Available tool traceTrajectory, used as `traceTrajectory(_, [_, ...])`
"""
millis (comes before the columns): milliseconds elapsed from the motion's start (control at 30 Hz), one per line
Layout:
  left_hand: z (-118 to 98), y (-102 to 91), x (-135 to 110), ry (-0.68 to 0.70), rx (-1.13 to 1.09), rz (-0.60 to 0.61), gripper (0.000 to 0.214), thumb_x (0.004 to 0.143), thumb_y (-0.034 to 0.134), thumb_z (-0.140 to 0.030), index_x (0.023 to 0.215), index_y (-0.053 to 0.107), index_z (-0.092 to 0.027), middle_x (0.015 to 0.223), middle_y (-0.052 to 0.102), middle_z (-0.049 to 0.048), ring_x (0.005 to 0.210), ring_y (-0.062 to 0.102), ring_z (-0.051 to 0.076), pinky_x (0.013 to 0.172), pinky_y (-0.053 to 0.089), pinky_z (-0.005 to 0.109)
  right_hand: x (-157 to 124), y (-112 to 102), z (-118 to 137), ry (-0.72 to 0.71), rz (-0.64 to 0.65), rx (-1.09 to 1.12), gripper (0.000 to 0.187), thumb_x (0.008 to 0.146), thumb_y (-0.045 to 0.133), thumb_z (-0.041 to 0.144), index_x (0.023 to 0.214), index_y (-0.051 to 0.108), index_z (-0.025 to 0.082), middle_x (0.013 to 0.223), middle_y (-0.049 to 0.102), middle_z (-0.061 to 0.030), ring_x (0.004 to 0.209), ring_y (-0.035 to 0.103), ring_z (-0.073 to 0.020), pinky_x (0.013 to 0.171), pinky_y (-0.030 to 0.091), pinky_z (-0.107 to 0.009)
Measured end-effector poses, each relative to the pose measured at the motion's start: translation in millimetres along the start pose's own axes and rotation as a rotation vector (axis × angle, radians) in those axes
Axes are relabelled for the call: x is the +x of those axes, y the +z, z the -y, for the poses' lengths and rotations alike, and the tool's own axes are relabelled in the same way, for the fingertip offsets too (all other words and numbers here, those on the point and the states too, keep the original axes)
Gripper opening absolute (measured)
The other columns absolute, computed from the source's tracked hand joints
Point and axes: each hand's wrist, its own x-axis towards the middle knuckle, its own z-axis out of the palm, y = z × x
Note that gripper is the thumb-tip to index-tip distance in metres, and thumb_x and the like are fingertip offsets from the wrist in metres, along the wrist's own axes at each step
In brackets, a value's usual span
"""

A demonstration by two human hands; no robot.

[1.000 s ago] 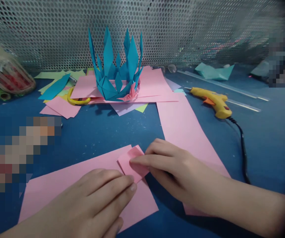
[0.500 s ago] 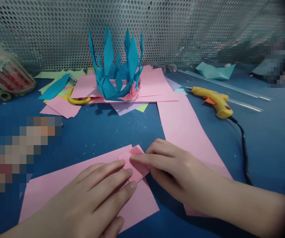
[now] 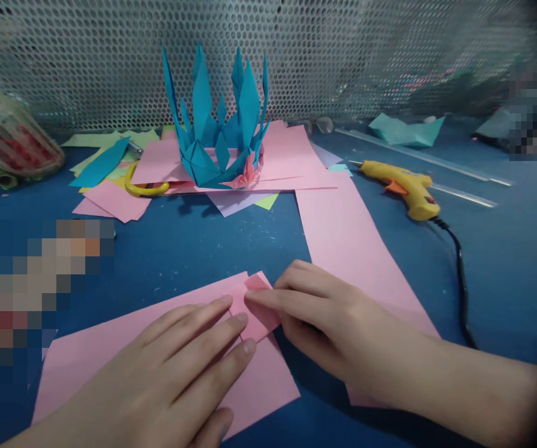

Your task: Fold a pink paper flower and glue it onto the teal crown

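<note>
A small folded piece of pink paper (image 3: 259, 316) lies over the right part of a larger pink sheet (image 3: 109, 323). My left hand (image 3: 170, 367) rests flat with its fingers spread, their tips pressing on the small piece's left side. At its right edge, my right hand (image 3: 324, 311) grips the small piece between thumb and forefinger, the forefinger lying on top. The right thumb is mostly hidden under that hand. Beyond both hands stands a blue folded-paper crown (image 3: 221, 137) with tall points and a small pink paper flower (image 3: 248, 174) on its front.
A yellow glue gun (image 3: 396, 183) with a black cord lies at the right, beside clear glue sticks (image 3: 464, 196). A long pink strip (image 3: 352, 249) runs toward me. Yellow-handled scissors (image 3: 144, 186), paper scraps and a jar (image 3: 11, 137) are at the left. Perforated metal (image 3: 109, 62) stands behind.
The view has shifted very slightly. Both hands keep nearly the same places on the small pink paper, and nothing has been let go.
</note>
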Motion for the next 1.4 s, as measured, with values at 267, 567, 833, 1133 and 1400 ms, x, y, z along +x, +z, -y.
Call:
traceTrajectory(267, [-1.0, 1.5, -0.8, 0.003, 0.011, 0.013, 0.037, 0.093, 0.041, -0.016, 0.122, 0.063, -0.019, 0.132, 0.065, 0.0006, 0.134, 0.046, 0.016, 0.119, 0.024, 0.029, -1.0, 1.5, 1.6, 0.0, -0.028, -0.016, 0.031, 0.099, 0.038, 0.015, 0.104, 0.067, 0.006, 0.079, 0.062, -0.0105, 0.074, 0.055, -0.0204, 0.067, 0.052, -0.032])
traceTrajectory(567, [-0.2, -1.1, 3.1, 0.024, 0.042, 0.037, 0.036, 0.093, 0.041, -0.017, 0.121, 0.064, -0.018, 0.129, 0.067, 0.0021, 0.129, 0.051, 0.018, 0.118, 0.029, 0.031, -2.5, 5.4, 6.6, 0.083, -0.032, -0.052, 0.031, 0.101, 0.038, 0.02, 0.105, 0.068, 0.015, 0.078, 0.057, -0.0061, 0.071, 0.054, -0.018, 0.063, 0.05, -0.029])
traceTrajectory(833, [-1.2, -0.3, 1.5, 0.03, 0.053, 0.059, 0.031, 0.09, 0.05, -0.021, 0.117, 0.066, -0.018, 0.127, 0.067, 0.0067, 0.124, 0.056, 0.024, 0.111, 0.041, 0.04, -6.5, 3.7, 6.4, 0.142, 0.061, -0.048, 0.028, 0.09, 0.045, 0.002, 0.103, 0.065, 0.017, 0.083, 0.055, -0.0051, 0.073, 0.055, -0.0179, 0.064, 0.049, -0.029])
traceTrajectory(1133, [-0.1, -4.0, 4.0, 0.041, 0.057, 0.096, 0.03, 0.094, 0.043, -0.019, 0.115, 0.065, -0.019, 0.124, 0.068, 0.0055, 0.123, 0.056, 0.023, 0.112, 0.038, 0.038, -5.7, 2.9, 7.9, 0.137, 0.039, -0.104, 0.031, 0.089, 0.047, 0.001, 0.109, 0.066, 0.015, 0.08, 0.056, -0.0044, 0.07, 0.054, -0.018, 0.063, 0.05, -0.03])
traceTrajectory(1400, [1.7, -1.2, 2.7, 0.059, 0.082, 0.079, 0.038, 0.095, 0.038, -0.022, 0.125, 0.061, -0.02, 0.129, 0.066, 0.0026, 0.127, 0.052, 0.022, 0.116, 0.03, 0.035, -6.1, 4.7, 7.6, 0.173, -0.06, -0.071, 0.026, 0.096, 0.047, 0.013, 0.108, 0.07, 0.016, 0.079, 0.059, -0.0049, 0.072, 0.057, -0.0168, 0.063, 0.053, -0.028])
